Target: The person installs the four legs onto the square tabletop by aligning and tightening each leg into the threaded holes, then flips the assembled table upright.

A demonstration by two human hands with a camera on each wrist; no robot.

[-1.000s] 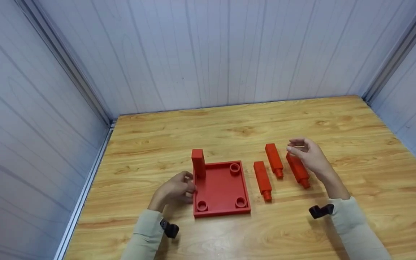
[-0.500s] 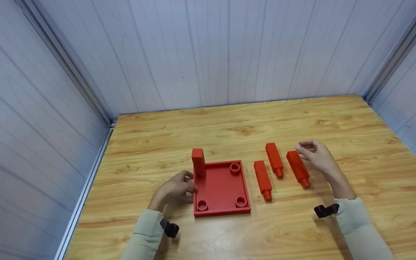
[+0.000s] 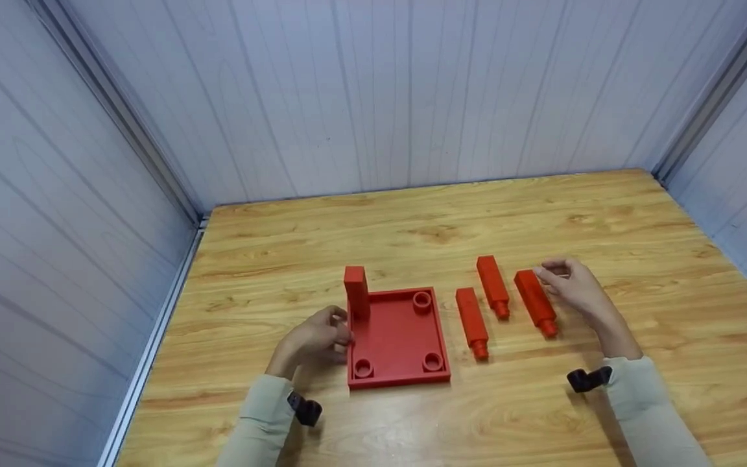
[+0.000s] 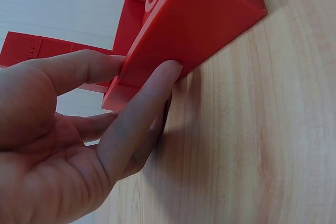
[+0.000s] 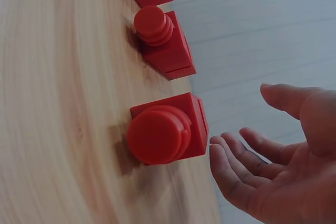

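A square red base (image 3: 394, 338) with a raised rim and round corner sockets lies on the table. One red post (image 3: 356, 292) stands upright in its far left corner. Beside the base's left wall is my left hand (image 3: 317, 336), with fingertips touching the rim and outer wall (image 4: 205, 22). To the right lie three red posts with round ridged ends: the near left post (image 3: 471, 318), the middle post (image 3: 492, 285) and the right post (image 3: 534, 299). My right hand (image 3: 571, 283) hovers by the far end of the right post, its fingers loosely bent and holding nothing.
The wooden table (image 3: 270, 259) meets a pale panelled wall (image 3: 373, 97) at the back. More panels stand at the left and right. A small black camera sits on each wrist, over light sleeves.
My right hand has shifted rightward off the right post, then slightly down beside its far end. The left hand, the base and the posts stay in place.
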